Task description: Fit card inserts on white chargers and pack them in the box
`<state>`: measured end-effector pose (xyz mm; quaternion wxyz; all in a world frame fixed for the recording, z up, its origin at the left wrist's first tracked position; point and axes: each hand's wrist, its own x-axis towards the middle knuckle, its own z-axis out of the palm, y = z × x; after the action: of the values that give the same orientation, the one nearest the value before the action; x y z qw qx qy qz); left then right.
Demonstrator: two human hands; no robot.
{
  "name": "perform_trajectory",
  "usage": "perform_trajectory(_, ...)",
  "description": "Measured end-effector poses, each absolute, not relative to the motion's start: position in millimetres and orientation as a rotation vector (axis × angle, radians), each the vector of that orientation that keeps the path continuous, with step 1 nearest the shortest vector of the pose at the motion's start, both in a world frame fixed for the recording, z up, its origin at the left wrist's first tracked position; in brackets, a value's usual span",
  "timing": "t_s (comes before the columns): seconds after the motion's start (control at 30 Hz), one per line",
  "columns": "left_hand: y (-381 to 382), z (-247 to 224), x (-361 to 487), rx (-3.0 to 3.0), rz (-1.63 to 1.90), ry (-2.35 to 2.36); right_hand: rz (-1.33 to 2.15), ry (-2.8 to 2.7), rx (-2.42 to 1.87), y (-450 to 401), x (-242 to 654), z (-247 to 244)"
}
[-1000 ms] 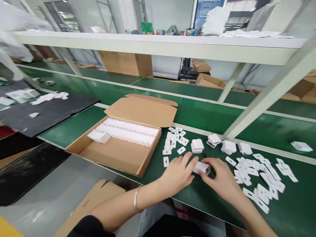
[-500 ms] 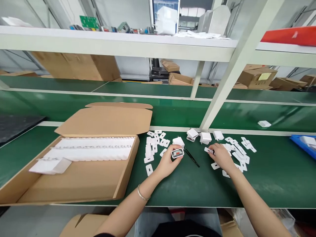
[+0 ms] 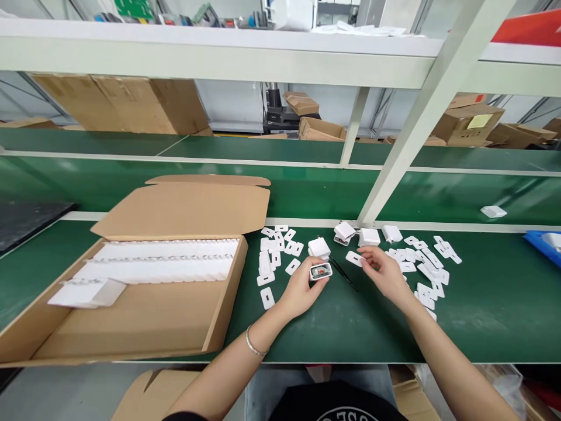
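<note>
Left hand (image 3: pixel 302 292) closed around one white housing (image 3: pixel 321 272), open end up, above table (image 3: pixel 342 333); right hand (image 3: pixel 385 275) pinches one slotted plate (image 3: pixel 354 258), fingers nearly closed. Likely risks: edge-only pinch drops plate; tilted housing seats it crooked. Counts: one black tool (image 3: pixel 344 275), one open carton (image 3: pixel 149 321), two plate clusters, overlapped, uncountable.

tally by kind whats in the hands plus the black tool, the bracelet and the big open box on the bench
open white housing, in left hand: 1
slotted white plate, in right hand: 1
thin black tool: 1
bracelet: 1
open cardboard box: 1
total: 5
</note>
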<state>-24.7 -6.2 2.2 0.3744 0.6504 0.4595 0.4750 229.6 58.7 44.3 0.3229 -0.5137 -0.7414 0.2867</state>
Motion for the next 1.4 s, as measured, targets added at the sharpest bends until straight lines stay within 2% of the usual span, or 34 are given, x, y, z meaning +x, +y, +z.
perform_trajectory(0.17, -10.8, 2.9, -23.8, 1.775, 1.182, 1.148, 1.225, -1.834, -1.102, 31.6, 184.5, 68.2)
perform_trajectory(0.43, -14.3, 1.4, -23.3, 1.712, 1.334, 0.991, 1.194, -1.733, -1.07, 21.5, 156.3, 52.1)
perform_trajectory(0.67, -16.0, -6.1, -27.0, 1.776, 1.379, 1.12, 1.555, -1.787, -0.964, 24.6, 153.5, 31.0)
perform_trajectory(0.93, -12.4, -4.6, -27.0, 1.817, 1.361, 1.071, 1.426, -1.726, -0.871, 22.0, 155.4, 17.3)
perform_trajectory(1.27, -12.0, -4.4, -27.4, 1.724, 1.284, 1.057, 1.171, -1.846, -1.066, 15.7, 150.6, 16.9)
perform_trajectory(1.4, -14.1, -2.6, -25.5, 1.72, 1.248, 0.965, 1.167, -1.793, -1.089, 15.9, 152.5, 14.7)
